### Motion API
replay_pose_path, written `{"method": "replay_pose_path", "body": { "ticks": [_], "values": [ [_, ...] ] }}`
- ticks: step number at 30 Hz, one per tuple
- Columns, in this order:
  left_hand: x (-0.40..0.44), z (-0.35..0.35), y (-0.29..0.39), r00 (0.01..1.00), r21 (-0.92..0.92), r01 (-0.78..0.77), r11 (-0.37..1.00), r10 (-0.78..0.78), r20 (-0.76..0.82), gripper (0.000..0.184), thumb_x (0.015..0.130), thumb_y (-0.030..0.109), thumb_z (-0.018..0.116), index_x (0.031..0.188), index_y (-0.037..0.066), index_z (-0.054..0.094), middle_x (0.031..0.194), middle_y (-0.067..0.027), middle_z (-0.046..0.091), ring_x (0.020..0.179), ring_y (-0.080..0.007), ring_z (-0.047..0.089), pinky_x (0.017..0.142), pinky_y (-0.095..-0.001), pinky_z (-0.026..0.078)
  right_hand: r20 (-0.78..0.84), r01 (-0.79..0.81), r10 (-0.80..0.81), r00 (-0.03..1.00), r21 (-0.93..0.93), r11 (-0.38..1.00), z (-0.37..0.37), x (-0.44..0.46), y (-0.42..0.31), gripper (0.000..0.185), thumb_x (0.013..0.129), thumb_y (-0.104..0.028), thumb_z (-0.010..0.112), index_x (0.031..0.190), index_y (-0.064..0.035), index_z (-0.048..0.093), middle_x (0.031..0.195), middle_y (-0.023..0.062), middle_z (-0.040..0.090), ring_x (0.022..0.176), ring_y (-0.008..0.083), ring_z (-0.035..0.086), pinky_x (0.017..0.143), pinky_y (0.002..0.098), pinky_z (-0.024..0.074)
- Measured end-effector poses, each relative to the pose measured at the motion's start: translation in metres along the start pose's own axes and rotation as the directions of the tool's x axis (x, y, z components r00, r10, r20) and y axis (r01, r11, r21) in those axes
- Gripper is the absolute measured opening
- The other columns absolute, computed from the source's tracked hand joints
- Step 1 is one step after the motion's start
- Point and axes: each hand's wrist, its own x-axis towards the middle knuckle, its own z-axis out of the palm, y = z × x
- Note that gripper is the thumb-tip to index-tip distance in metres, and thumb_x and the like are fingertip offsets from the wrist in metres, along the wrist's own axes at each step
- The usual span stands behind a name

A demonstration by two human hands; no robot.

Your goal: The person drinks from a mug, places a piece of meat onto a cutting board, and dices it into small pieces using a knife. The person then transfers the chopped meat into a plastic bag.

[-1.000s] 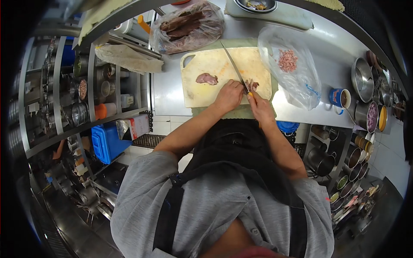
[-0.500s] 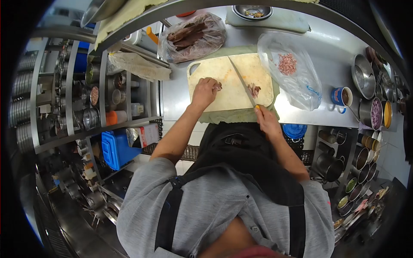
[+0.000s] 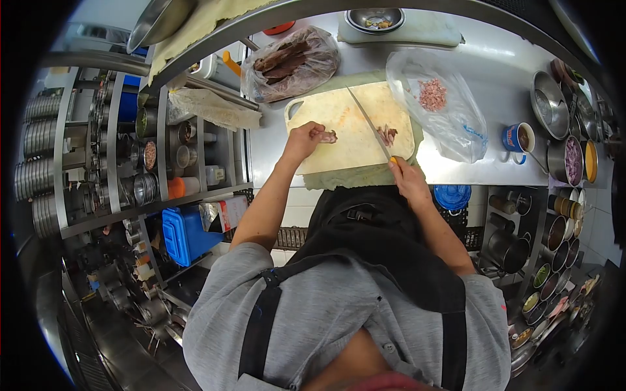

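A cream cutting board (image 3: 352, 152) lies on a green cloth (image 3: 352, 177). My left hand (image 3: 304, 141) is over the board's left half, fingertips pinched on the end of a small piece of meat (image 3: 328, 137). My right hand (image 3: 411, 181) is closed round the orange handle of a knife (image 3: 369, 119). Its long blade slants across the board, tip toward the far edge. Just right of the blade, touching or very near it, sits a little pile of cut meat (image 3: 388, 135). Faint orange smears mark the board's middle.
Diced pink meat (image 3: 432, 96) rests on a clear plastic bag (image 3: 464, 138) at the right. Behind the board are a bag of large dark meat (image 3: 287, 63) and a metal bowl (image 3: 375, 20). A blue mug (image 3: 519, 138) stands far right. A metal shelf edge (image 3: 225, 32) crosses overhead.
My left hand has drawn back from covering the meat to pinching its end, so more of the piece shows. The knife stays at nearly the same slant. The whole view has shifted slightly.
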Motion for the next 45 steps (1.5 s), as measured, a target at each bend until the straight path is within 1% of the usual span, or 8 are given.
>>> {"method": "replay_pose_path", "body": {
  "ticks": [3, 6, 18, 27, 29, 33, 35, 45],
  "values": [
    [-0.002, 0.012, 0.003, 0.997, 0.095, 0.026, 0.995, -0.032, 0.065, 0.021, 0.085, 0.012, 0.073, 0.104, 0.003, 0.071, 0.095, -0.0152, 0.072, 0.088, -0.0265, 0.071, 0.08, -0.0356, 0.057, 0.017, 0.0, 0.0, 1.0, -0.007, 1.0, -0.003, 0.001, -0.005, 0.032, 0.104, -0.032, 0.053, 0.116, -0.005, 0.067, 0.059, 0.0111, 0.059, 0.044, 0.0239, 0.057, 0.048, 0.038, 0.0465],
    [-0.002, 0.019, -0.001, 0.976, 0.402, -0.208, 0.891, 0.217, 0.024, 0.025, 0.082, 0.008, 0.071, 0.107, 0.003, 0.07, 0.103, -0.0166, 0.068, 0.097, -0.0329, 0.067, 0.087, -0.0403, 0.054, 0.12, -0.118, 0.116, 0.986, 0.009, 0.993, -0.013, 0.001, -0.02, 0.037, 0.103, -0.035, 0.05, 0.118, -0.0032, 0.061, 0.092, 0.0293, 0.067, 0.091, 0.0485, 0.063, 0.079, 0.0554, 0.0484],
    [-0.005, 0.018, 0.004, 0.992, 0.347, -0.127, 0.929, 0.11, 0.069, 0.022, 0.077, 0.004, 0.074, 0.097, 0.002, 0.065, 0.104, -0.0161, 0.065, 0.102, -0.0356, 0.062, 0.089, -0.043, 0.051, 0.093, -0.106, 0.104, 0.99, 0.014, 0.994, -0.011, -0.001, -0.019, 0.036, 0.102, -0.034, 0.053, 0.118, -0.0034, 0.063, 0.093, 0.0292, 0.067, 0.092, 0.0484, 0.064, 0.08, 0.0542, 0.0494],
    [-0.029, 0.007, 0.004, 0.991, 0.084, -0.043, 0.996, 0.032, 0.128, 0.026, 0.085, 0.018, 0.077, 0.1, 0.0, 0.068, 0.094, -0.0159, 0.072, 0.079, -0.027, 0.071, 0.073, -0.0361, 0.056, 0.082, -0.106, 0.109, 0.991, -0.037, 0.994, -0.012, -0.004, -0.022, 0.037, 0.103, -0.035, 0.052, 0.119, -0.0039, 0.063, 0.094, 0.0296, 0.067, 0.093, 0.0485, 0.063, 0.08, 0.0545, 0.0491],
    [-0.021, -0.009, 0.013, 0.994, 0.123, 0.022, 0.992, -0.036, 0.106, 0.026, 0.085, 0.018, 0.076, 0.103, 0.001, 0.071, 0.096, -0.0162, 0.073, 0.079, -0.0255, 0.071, 0.076, -0.0357, 0.057, -0.023, 0.003, -0.004, 1.0, -0.038, 0.999, -0.006, -0.004, -0.014, 0.036, 0.103, -0.036, 0.053, 0.116, -0.0051, 0.066, 0.067, 0.0202, 0.063, 0.064, 0.0376, 0.065, 0.063, 0.0466, 0.0501],
    [0.005, -0.017, -0.011, 0.992, 0.27, -0.124, 0.955, 0.121, 0.029, 0.02, 0.087, 0.009, 0.068, 0.105, 0.002, 0.071, 0.095, -0.0182, 0.072, 0.087, -0.0339, 0.07, 0.08, -0.0414, 0.057, 0.025, -0.035, 0.036, 0.999, -0.04, 0.999, -0.009, -0.003, -0.015, 0.036, 0.103, -0.036, 0.053, 0.117, -0.0054, 0.066, 0.067, 0.0197, 0.063, 0.064, 0.0371, 0.065, 0.064, 0.0469, 0.0505],
    [0.009, -0.013, -0.016, 0.99, 0.31, -0.141, 0.94, 0.142, 0.019, 0.019, 0.087, 0.01, 0.068, 0.104, 0.002, 0.072, 0.096, -0.0185, 0.071, 0.087, -0.035, 0.069, 0.08, -0.0423, 0.056, 0.115, -0.147, 0.148, 0.982, -0.018, 0.989, -0.012, -0.001, -0.02, 0.037, 0.103, -0.035, 0.051, 0.12, -0.004, 0.062, 0.096, 0.0294, 0.067, 0.095, 0.0481, 0.063, 0.082, 0.0545, 0.0485],
    [0.01, -0.003, -0.006, 0.97, 0.148, 0.064, 0.987, -0.097, 0.225, 0.02, 0.084, 0.008, 0.07, 0.103, 0.001, 0.068, 0.099, -0.0156, 0.074, 0.09, -0.0248, 0.073, 0.083, -0.0343, 0.057, 0.101, -0.108, 0.114, 0.988, -0.062, 0.992, -0.016, -0.001, -0.025, 0.038, 0.102, -0.036, 0.053, 0.121, -0.0036, 0.062, 0.094, 0.0284, 0.067, 0.093, 0.0474, 0.063, 0.08, 0.0525, 0.0496]
  ]
}}
